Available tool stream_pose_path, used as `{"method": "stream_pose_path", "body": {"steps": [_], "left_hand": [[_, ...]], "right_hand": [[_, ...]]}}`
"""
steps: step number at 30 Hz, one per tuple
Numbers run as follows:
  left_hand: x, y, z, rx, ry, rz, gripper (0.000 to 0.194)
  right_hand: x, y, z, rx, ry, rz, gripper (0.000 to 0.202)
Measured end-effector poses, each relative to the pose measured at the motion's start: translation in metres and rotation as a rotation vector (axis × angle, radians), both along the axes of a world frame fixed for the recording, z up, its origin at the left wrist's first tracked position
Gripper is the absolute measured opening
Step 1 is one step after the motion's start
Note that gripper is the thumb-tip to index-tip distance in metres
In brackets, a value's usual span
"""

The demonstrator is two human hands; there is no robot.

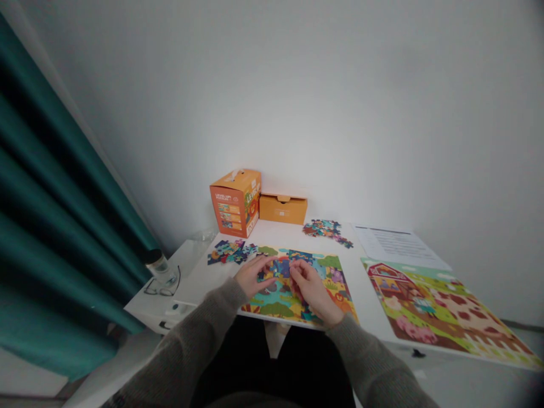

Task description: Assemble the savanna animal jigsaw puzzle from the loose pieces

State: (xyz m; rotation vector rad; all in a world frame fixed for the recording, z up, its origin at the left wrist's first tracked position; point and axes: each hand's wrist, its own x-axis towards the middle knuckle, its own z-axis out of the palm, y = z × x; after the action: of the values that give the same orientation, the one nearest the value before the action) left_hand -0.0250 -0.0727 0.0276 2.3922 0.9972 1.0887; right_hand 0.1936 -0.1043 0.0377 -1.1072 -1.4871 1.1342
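Note:
A colourful jungle puzzle picture [276, 310] lies flat near the front edge of the white table. Over its left part is my left hand [255, 276], thumb and fingers apart, with nothing in it. My right hand [312, 288] is over the middle of the picture, its thumb and index finger pinched together; whatever sits between them is too small to make out. Dark blue puzzle pieces [301, 255] lie along the picture's top edge. To the left of the picture is a pile of loose pieces [229, 251].
An orange puzzle box [236, 204] and a yellow open box [283, 209] stand at the back. More pieces [325, 228] lie behind the picture. At right are a printed sheet [397, 245] and a farm picture [450, 311]. Glasses [164, 291] and a jar [161, 268] sit at left.

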Motion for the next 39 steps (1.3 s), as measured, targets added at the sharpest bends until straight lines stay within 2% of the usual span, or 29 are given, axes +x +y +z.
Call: {"method": "stream_pose_path", "body": {"steps": [3, 6, 10, 19, 23, 28, 30, 34, 39], "left_hand": [[-0.002, 0.000, 0.002, -0.007, -0.001, 0.004, 0.051], [-0.003, 0.001, 0.000, -0.013, 0.011, 0.006, 0.051], [-0.004, 0.003, -0.005, 0.007, 0.024, 0.007, 0.052], [-0.007, -0.001, -0.007, -0.003, 0.050, 0.011, 0.054], [-0.008, -0.004, -0.006, 0.000, 0.060, 0.016, 0.053], [-0.019, -0.005, -0.006, 0.017, 0.070, 0.015, 0.060], [-0.030, -0.001, -0.009, 0.054, 0.045, 0.065, 0.052], [-0.061, 0.011, -0.020, 0.160, 0.006, 0.266, 0.026], [-0.087, 0.021, -0.034, 0.156, -0.133, 0.501, 0.022]], "right_hand": [[0.006, -0.001, 0.004, 0.243, -0.212, -0.047, 0.025], [0.012, -0.004, 0.009, 0.516, -0.429, 0.006, 0.037], [0.015, -0.004, 0.010, 0.668, -0.555, 0.094, 0.043], [0.017, -0.003, 0.016, 0.643, -0.583, 0.149, 0.053], [0.016, -0.004, 0.019, 0.649, -0.582, 0.161, 0.050], [0.017, -0.003, 0.015, 0.640, -0.597, 0.162, 0.041], [0.019, -0.003, 0.013, 0.611, -0.627, 0.163, 0.035], [0.029, -0.001, 0.010, 0.556, -0.700, 0.156, 0.019], [0.038, 0.006, 0.005, 0.508, -0.780, 0.155, 0.013]]}}
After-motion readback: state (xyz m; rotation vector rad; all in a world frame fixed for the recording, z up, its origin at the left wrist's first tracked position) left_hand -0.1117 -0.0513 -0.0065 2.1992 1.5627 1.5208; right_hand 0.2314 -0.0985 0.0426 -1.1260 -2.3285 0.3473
